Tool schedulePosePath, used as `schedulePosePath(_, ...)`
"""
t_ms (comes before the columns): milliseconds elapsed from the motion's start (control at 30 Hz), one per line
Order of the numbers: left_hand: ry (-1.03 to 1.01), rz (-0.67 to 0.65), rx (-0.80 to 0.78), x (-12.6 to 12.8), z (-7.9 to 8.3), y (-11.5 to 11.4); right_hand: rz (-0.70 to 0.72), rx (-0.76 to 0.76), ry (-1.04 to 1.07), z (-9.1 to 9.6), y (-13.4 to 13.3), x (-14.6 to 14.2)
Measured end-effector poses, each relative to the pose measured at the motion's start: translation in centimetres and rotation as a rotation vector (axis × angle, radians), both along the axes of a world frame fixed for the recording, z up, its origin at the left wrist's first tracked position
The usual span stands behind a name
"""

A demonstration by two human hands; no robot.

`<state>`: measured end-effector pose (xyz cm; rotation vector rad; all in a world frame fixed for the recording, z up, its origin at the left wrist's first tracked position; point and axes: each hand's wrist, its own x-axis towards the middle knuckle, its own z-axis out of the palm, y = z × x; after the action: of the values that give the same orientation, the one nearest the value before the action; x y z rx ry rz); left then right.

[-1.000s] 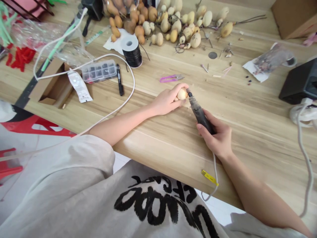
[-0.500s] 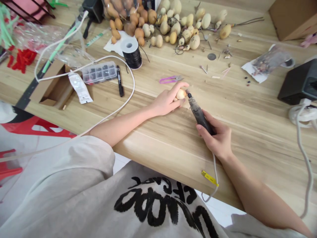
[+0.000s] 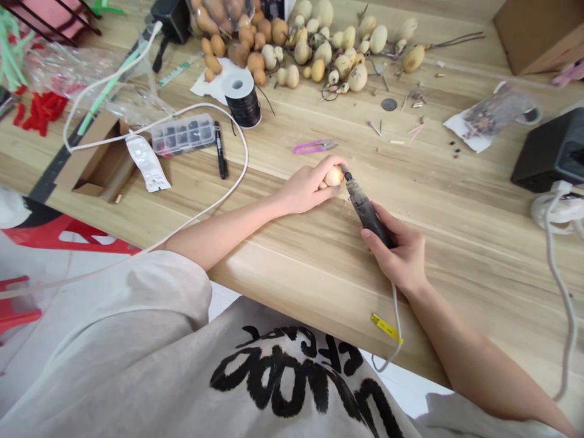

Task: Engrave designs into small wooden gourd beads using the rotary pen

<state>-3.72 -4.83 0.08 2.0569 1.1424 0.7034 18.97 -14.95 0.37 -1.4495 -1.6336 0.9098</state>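
My left hand (image 3: 306, 187) is closed around a small pale gourd (image 3: 334, 176), thumb on one side and fingers on the other, low over the wooden table. In my right hand (image 3: 401, 246) is a dark rotary tool (image 3: 368, 213), gripped like a thick pen. Its tip meets or nearly meets the gourd's right side; I cannot tell if they touch. A pale cord with a yellow tag (image 3: 385, 328) hangs from the tool's rear end. Just beyond my left hand lie purple thread snips (image 3: 314, 146).
Several pale gourds (image 3: 356, 78) and brown gourds (image 3: 256, 62) are heaped at the back. To the left are a black cord spool (image 3: 243, 103), a marker (image 3: 221, 152), a compartment box (image 3: 184, 135) and a looping white cable (image 3: 247, 159). A black power box (image 3: 552, 152) stands right.
My left fingers have shifted slightly around the gourd, with the upper finger curling lower near the tool tip. The gourd has turned or moved a little. My right hand is nearly still.
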Motion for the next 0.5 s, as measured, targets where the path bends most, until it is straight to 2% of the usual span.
schedulePosePath(500, 0.056, 0.020, -0.024, 0.01, 0.86, -0.24, 0.013, 0.032, -0.002, -0.02, 0.04, -0.06)
